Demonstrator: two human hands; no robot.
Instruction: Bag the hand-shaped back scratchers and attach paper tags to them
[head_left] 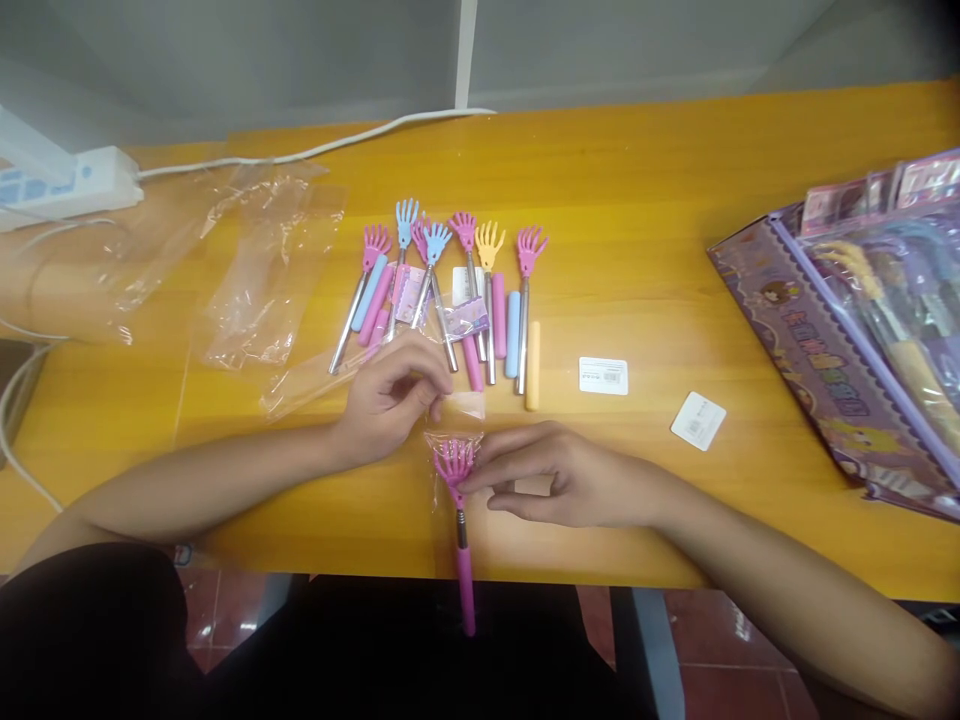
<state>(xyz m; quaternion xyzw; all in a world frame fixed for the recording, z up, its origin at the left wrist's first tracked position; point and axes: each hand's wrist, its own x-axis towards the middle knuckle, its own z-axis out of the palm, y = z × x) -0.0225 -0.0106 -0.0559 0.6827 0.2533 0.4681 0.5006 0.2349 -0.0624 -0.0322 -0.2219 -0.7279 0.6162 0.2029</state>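
A pink hand-shaped back scratcher (465,590) with a metal neck lies in a clear plastic bag (442,525), its handle reaching past the table's front edge. My right hand (566,475) has its fingers closed on the scratcher's pink head through or at the bag; which one is unclear. At the bag's top flap, my left hand (394,395) is curled with thumb and fingers pinched, seemingly on the film. Beyond it lie several more back scratchers, such as a yellow-headed one (490,240) and a pink-headed one (530,250), with loose coloured handle sleeves (532,365).
Two white label cards (603,376) (698,420) lie right of the scratchers. A purple display box (810,370) of bagged scratchers stands at the right. Empty clear bags (259,290) lie left, near a white power strip (75,185) and its cable (300,155).
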